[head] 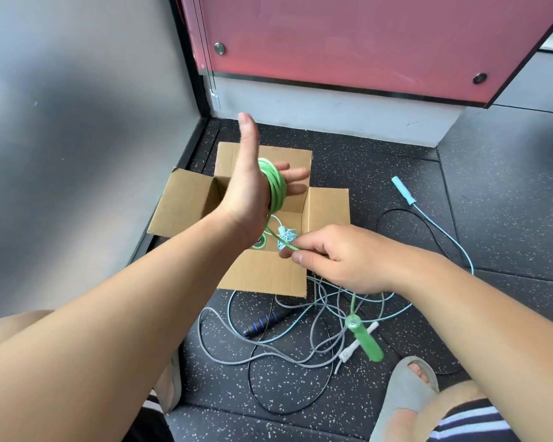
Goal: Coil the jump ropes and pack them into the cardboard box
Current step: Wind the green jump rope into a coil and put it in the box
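From the head camera, the left hand (pixel 248 186) is held up over the open cardboard box (pixel 262 272), thumb pointing up and fingers (pixel 292 175) spread flat and straight, not curled; the green jump rope (pixel 275 186) is wound in several loops around the palm, between thumb and fingers. From that coil a single green strand runs down and right to the right hand (pixel 342 256), whose thumb and forefinger are pinched shut on it, the other fingers curled in beside them. Below the right hand the strand hangs to a green handle (pixel 364 341) lying on the dark speckled floor (pixel 492 202). Inside the box lies a coiled light blue rope bundle (pixel 286 239), with a second green handle (pixel 259 243) beside it, partly hidden by the left wrist. On the floor in front of the box, grey, black and light blue ropes (pixel 268 349) lie tangled, with a black-and-blue handle (pixel 265 322) among them and a light blue handle (pixel 403 190) well off to the right. No brand, label or writing can be read anywhere.
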